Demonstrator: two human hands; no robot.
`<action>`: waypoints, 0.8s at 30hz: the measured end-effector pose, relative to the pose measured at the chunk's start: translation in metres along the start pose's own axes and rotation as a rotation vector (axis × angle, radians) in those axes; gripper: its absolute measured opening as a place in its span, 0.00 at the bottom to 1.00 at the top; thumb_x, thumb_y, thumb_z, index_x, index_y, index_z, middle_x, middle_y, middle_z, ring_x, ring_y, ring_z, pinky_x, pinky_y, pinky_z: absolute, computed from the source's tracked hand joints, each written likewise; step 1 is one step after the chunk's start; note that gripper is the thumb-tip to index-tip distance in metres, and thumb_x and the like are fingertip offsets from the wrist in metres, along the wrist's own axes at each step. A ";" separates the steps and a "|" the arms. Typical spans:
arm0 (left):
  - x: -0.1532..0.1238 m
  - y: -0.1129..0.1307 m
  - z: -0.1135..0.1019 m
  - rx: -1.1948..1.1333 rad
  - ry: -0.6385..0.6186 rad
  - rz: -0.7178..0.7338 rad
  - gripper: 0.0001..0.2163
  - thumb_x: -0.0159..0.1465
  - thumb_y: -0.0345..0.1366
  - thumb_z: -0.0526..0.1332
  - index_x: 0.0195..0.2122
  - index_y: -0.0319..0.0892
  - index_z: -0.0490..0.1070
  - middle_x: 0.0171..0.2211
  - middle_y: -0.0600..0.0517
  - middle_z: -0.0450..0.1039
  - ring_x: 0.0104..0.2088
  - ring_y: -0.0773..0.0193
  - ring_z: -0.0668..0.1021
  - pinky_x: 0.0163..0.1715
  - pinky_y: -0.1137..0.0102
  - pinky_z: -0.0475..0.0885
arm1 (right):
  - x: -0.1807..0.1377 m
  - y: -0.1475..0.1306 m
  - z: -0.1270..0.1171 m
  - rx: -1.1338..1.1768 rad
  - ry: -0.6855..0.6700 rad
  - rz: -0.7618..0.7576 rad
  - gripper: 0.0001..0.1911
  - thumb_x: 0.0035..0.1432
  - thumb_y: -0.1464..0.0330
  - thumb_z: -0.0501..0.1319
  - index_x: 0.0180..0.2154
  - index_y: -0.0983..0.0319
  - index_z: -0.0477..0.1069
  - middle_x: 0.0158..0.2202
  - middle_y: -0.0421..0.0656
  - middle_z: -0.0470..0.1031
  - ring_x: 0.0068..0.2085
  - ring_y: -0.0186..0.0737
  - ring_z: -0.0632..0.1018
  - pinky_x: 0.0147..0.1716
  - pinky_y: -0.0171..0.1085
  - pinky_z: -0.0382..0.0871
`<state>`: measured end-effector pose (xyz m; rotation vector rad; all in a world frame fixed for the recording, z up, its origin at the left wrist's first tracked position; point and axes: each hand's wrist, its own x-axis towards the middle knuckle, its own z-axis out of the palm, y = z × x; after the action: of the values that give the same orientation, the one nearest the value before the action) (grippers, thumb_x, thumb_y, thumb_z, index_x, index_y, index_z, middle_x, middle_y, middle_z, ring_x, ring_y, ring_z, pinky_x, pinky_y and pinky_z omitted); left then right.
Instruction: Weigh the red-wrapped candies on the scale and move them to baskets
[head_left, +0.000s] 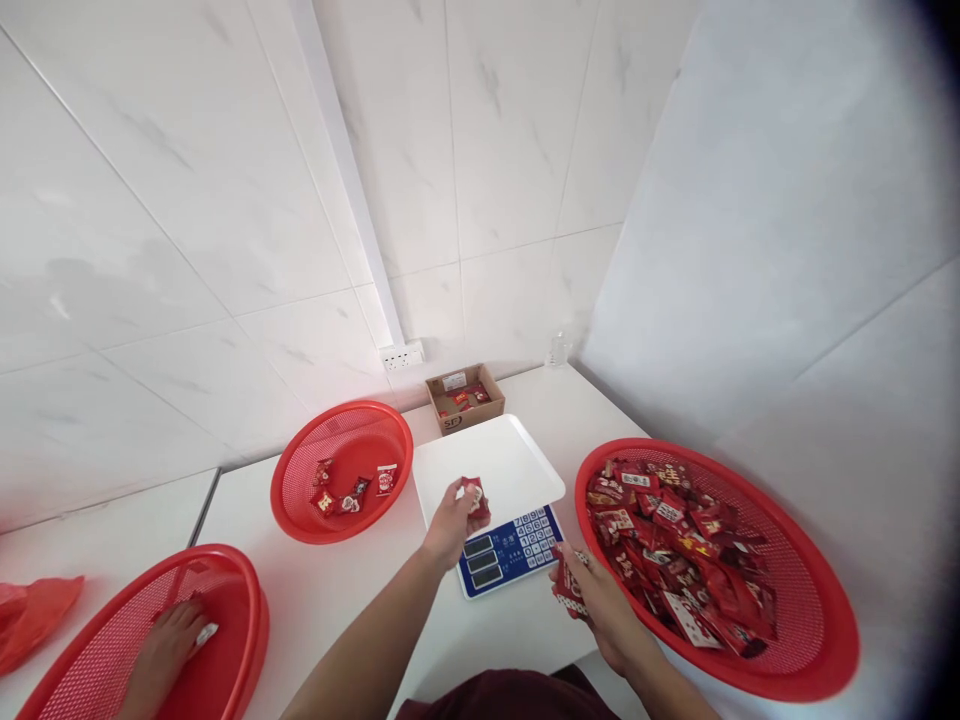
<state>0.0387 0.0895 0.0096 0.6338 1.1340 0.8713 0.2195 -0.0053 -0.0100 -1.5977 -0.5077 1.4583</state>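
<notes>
Right hand (596,600) nearest, just right of scale (510,550) keypad, fingers clamped on a few packets (568,590). Left hand (450,520) over scale tray (502,455), fingertips pinching single packet (475,497); can't tell if it touches the tray. Full basket (814,610) right of scale. Co-worker's hand (165,650) lies in near basket (251,590), well left of scale. Rear basket (352,440), few packets inside, behind-left of scale. Box (465,395) behind scale, by the wall.

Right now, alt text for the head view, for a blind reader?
The left hand holds a red packet over the scale tray; the right hand grips more packets beside a full red basket. Another person's hand rests in a second basket, lower left.
</notes>
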 end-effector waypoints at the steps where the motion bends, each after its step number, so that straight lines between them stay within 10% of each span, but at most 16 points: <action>1: 0.003 0.005 -0.002 -0.013 0.013 -0.019 0.32 0.58 0.49 0.60 0.59 0.43 0.51 0.38 0.48 0.70 0.32 0.69 0.76 0.38 0.70 0.71 | -0.001 0.001 -0.001 0.044 -0.010 0.036 0.22 0.45 0.50 0.62 0.36 0.58 0.67 0.27 0.39 0.74 0.26 0.34 0.74 0.21 0.31 0.62; 5: -0.003 0.005 -0.003 0.117 0.033 -0.050 0.41 0.57 0.49 0.62 0.65 0.51 0.35 0.48 0.45 0.67 0.37 0.66 0.77 0.41 0.68 0.71 | -0.005 0.000 -0.002 0.150 -0.092 0.090 0.28 0.40 0.60 0.67 0.44 0.55 0.64 0.40 0.42 0.77 0.35 0.37 0.76 0.30 0.34 0.68; 13: -0.040 -0.044 0.010 0.410 -0.412 -0.155 0.19 0.52 0.51 0.63 0.36 0.38 0.73 0.33 0.50 0.73 0.34 0.67 0.75 0.36 0.70 0.68 | -0.013 0.004 0.013 -0.093 -0.337 -0.010 0.35 0.43 0.52 0.65 0.52 0.58 0.61 0.29 0.39 0.74 0.29 0.38 0.74 0.28 0.35 0.64; 18: -0.030 -0.042 0.008 0.329 -0.279 -0.132 0.21 0.53 0.52 0.63 0.36 0.38 0.71 0.31 0.50 0.73 0.31 0.68 0.75 0.32 0.73 0.68 | -0.012 0.001 0.014 -0.207 -0.352 0.008 0.36 0.47 0.53 0.62 0.55 0.59 0.59 0.27 0.38 0.73 0.25 0.34 0.71 0.25 0.33 0.61; 24: -0.003 -0.014 0.001 0.359 -0.035 -0.094 0.28 0.60 0.47 0.57 0.59 0.42 0.56 0.44 0.44 0.73 0.35 0.64 0.77 0.37 0.67 0.72 | -0.015 -0.002 0.009 -0.162 -0.259 0.043 0.31 0.49 0.59 0.61 0.54 0.60 0.59 0.35 0.42 0.75 0.29 0.33 0.72 0.29 0.34 0.65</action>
<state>0.0427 0.0796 0.0001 0.8782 1.2905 0.5766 0.2083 -0.0131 0.0005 -1.5589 -0.7606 1.7044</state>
